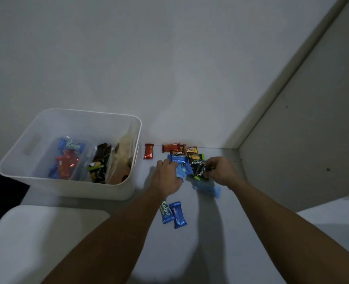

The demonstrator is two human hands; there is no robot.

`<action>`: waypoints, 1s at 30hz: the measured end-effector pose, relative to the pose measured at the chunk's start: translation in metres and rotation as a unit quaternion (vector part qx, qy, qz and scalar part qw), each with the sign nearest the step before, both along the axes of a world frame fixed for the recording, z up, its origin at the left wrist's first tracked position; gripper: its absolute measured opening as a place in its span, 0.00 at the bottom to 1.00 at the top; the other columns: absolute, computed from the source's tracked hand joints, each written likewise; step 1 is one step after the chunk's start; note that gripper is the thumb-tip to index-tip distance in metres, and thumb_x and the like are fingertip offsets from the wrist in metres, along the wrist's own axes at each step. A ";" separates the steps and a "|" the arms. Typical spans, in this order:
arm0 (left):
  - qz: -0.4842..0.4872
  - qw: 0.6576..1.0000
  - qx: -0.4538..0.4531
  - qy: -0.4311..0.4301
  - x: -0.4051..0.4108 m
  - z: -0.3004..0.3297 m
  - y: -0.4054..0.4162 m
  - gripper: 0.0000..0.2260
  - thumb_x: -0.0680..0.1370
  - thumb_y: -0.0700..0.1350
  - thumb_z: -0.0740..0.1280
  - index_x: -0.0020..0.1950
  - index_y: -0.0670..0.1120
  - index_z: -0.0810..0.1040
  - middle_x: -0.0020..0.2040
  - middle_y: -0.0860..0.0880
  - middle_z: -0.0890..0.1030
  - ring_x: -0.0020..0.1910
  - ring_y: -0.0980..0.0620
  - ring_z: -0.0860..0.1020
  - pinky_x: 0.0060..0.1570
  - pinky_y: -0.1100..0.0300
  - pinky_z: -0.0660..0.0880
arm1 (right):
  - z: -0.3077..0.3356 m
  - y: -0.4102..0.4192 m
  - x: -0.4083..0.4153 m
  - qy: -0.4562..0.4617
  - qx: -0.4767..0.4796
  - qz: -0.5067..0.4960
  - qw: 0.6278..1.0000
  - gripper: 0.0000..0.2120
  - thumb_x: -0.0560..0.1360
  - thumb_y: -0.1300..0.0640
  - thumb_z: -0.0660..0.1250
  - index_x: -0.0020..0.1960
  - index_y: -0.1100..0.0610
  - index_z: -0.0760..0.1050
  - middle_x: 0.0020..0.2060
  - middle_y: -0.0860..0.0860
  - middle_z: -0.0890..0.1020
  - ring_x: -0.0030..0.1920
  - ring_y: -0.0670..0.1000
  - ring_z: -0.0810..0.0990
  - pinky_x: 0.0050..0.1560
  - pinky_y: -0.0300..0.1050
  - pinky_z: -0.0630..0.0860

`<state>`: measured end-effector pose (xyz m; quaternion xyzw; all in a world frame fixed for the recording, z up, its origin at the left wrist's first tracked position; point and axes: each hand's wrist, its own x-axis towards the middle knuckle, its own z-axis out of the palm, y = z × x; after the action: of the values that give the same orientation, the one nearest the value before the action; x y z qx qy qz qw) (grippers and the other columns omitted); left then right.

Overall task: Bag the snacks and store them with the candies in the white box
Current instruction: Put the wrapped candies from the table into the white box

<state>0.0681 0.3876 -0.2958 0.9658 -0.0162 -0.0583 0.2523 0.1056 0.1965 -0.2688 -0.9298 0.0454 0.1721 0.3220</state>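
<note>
A pile of small snack packs lies on the white table near the far wall, in red, brown, blue and black wrappers. My left hand grips a light blue pack at the pile's left side. My right hand pinches a black and green pack at the pile's right. A clear bag with blue packs lies just under my right hand. The white box stands at the left and holds clear bags of blue, red and black snacks.
One red pack lies alone between the box and the pile. Two dark blue packs lie nearer to me, below my left forearm. A white lid or block sits at the near left. A wall corner rises on the right.
</note>
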 end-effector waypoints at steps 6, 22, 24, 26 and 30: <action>0.051 0.988 -0.143 -0.011 0.013 0.073 0.029 0.11 0.70 0.44 0.71 0.52 0.48 0.78 0.48 0.45 0.82 0.47 0.45 0.80 0.45 0.55 0.76 | 0.064 0.034 0.011 -0.047 0.070 -0.012 0.996 0.20 0.67 0.63 0.75 0.53 0.53 0.69 0.49 0.55 0.78 0.46 0.57 0.79 0.44 0.56 0.81; 0.248 0.960 -0.128 0.021 -0.012 0.139 0.195 0.12 0.70 0.39 0.70 0.51 0.39 0.78 0.51 0.39 0.81 0.50 0.40 0.79 0.42 0.58 0.70 | 0.149 0.217 0.004 -0.038 0.194 0.079 0.977 0.18 0.67 0.64 0.77 0.50 0.59 0.72 0.53 0.61 0.78 0.45 0.60 0.84 0.38 0.55 0.84; 0.271 0.951 -0.142 0.038 -0.015 0.131 0.210 0.13 0.68 0.38 0.71 0.52 0.38 0.78 0.51 0.38 0.81 0.50 0.40 0.79 0.43 0.57 0.72 | 0.145 0.238 0.003 -0.029 0.181 0.075 0.980 0.19 0.67 0.63 0.77 0.51 0.59 0.71 0.52 0.60 0.76 0.43 0.60 0.83 0.37 0.55 0.84; 0.281 0.946 -0.155 0.053 -0.017 0.122 0.220 0.13 0.69 0.38 0.71 0.52 0.38 0.78 0.50 0.38 0.81 0.50 0.39 0.80 0.44 0.56 0.73 | 0.141 0.255 0.002 -0.028 0.163 0.072 0.984 0.17 0.67 0.62 0.78 0.47 0.59 0.70 0.47 0.60 0.77 0.41 0.60 0.84 0.38 0.57 0.83; 0.312 0.925 -0.196 0.095 -0.014 0.104 0.235 0.15 0.69 0.38 0.70 0.55 0.38 0.77 0.51 0.37 0.81 0.50 0.39 0.80 0.51 0.51 0.79 | 0.131 0.284 0.003 -0.049 0.106 0.075 0.990 0.16 0.67 0.54 0.77 0.40 0.59 0.70 0.35 0.55 0.79 0.41 0.58 0.85 0.42 0.53 0.83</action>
<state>0.0542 0.6225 -0.1919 0.8429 0.2990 -0.0639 0.4427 0.1083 0.4801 -0.1379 -0.8985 -0.0584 0.1540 0.4069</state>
